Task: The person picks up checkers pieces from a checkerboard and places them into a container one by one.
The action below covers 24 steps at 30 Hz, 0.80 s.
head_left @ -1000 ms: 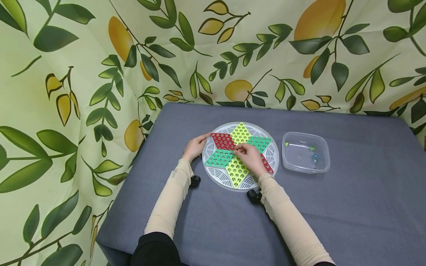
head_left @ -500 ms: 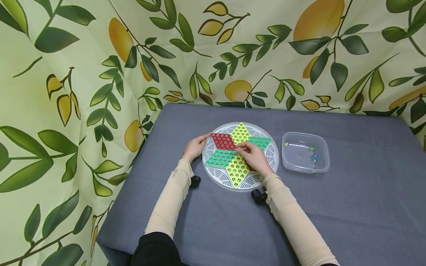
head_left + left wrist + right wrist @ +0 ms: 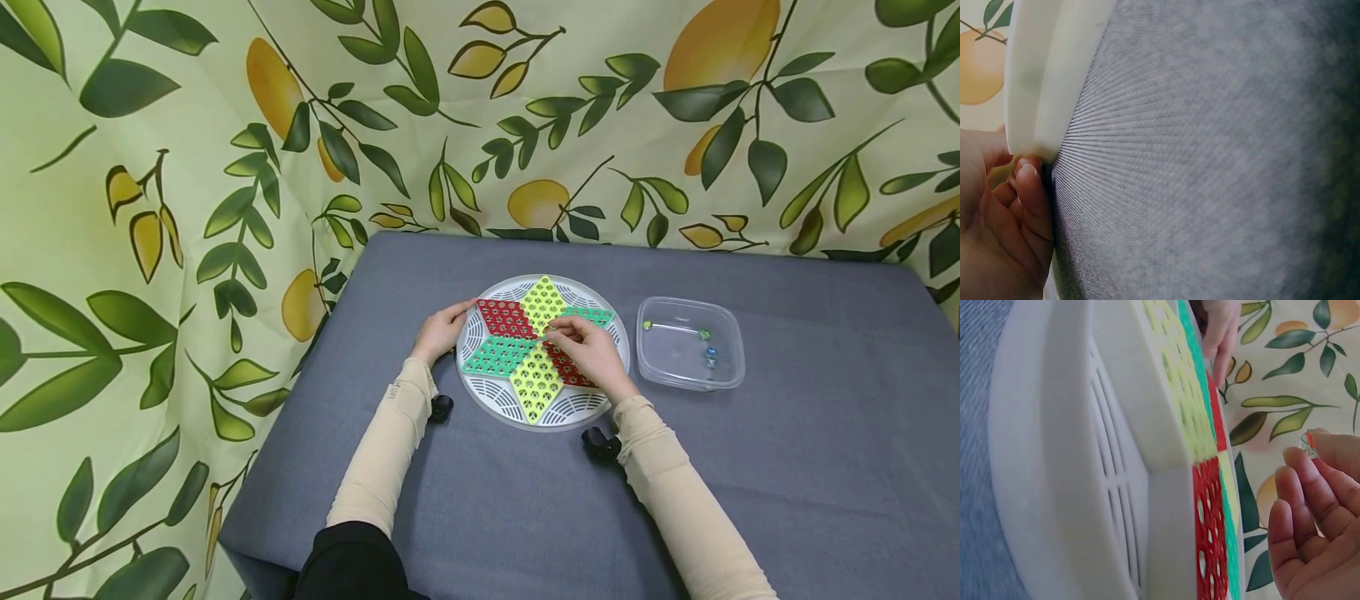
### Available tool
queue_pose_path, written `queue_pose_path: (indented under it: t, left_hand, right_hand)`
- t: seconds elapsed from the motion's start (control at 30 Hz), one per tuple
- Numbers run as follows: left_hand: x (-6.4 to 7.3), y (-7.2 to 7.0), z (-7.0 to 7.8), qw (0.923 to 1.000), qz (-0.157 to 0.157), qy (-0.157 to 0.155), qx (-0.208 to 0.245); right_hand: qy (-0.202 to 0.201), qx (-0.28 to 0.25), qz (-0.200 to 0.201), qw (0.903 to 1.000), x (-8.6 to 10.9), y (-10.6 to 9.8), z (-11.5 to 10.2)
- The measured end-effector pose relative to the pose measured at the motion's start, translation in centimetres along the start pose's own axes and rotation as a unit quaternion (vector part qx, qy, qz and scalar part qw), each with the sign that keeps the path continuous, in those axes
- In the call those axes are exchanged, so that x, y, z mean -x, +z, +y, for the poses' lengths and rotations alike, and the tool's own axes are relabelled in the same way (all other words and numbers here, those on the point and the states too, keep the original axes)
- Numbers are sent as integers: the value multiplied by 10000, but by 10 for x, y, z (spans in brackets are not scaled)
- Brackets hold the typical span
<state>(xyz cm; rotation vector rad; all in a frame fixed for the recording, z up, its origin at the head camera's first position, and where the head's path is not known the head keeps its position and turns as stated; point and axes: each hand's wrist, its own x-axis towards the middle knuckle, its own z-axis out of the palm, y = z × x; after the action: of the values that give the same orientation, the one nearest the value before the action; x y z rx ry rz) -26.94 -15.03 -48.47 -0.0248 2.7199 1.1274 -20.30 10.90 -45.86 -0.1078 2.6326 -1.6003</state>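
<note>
A round white Chinese checkers board with a star of red, green and yellow sections lies on the table. At its left edge my left hand holds the rim, with the curled fingers against the underside in the left wrist view. My right hand is above the board, just right of the star's centre. Between its thumb and index finger it pinches a clear marble with a red-orange patch, seen apart from the board in the right wrist view. Part of the green and red sections is hidden beneath this hand.
Right of the board stands a clear plastic box with several marbles in it. Black wrist cameras hang below both wrists. Grey cloth covers the table, and a leaf-patterned curtain rises behind and at the left.
My right hand has shifted rightward from the board's centre, and more of the lower-right red section shows. The left hand stays at the rim.
</note>
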Motion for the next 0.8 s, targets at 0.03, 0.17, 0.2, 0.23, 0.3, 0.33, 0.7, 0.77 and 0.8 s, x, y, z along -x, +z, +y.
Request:
queue_pose_path:
  t: [0.03,0.17,0.2,0.23,0.3,0.33,0.7,0.77,0.8]
  left_hand:
    - [0,0,0,10000,1,0,3]
    - [0,-1,0,10000,2,-18,-13]
    - [0,-1,0,10000,0,-22,-16]
    - [0,-1,0,10000,-2,-27,-27]
    - [0,-1,0,10000,-22,-45,-20]
    - [0,-1,0,10000,-32,-58,-23]
    - [0,-1,2,9999,-37,-99,-29]
    - [0,-1,3,9999,-23,-102,-33]
    - [0,-1,3,9999,-16,-105,-42]
  right_hand:
    - [-11,-3,-1,10000,1,-2,0]
    - [-77,-58,14,10000,4,-9,-1]
    - [-101,-55,18,9999,5,-11,0]
    - [-123,-33,26,9999,6,-13,0]
    - [-160,-22,59,9999,7,-16,1]
    - [-170,-22,68,9998,7,-18,2]
    - [-216,-371,405,9983,11,-32,10]
    - [-319,-398,510,9974,11,-36,10]
    - [-340,-418,551,9970,11,-37,10]
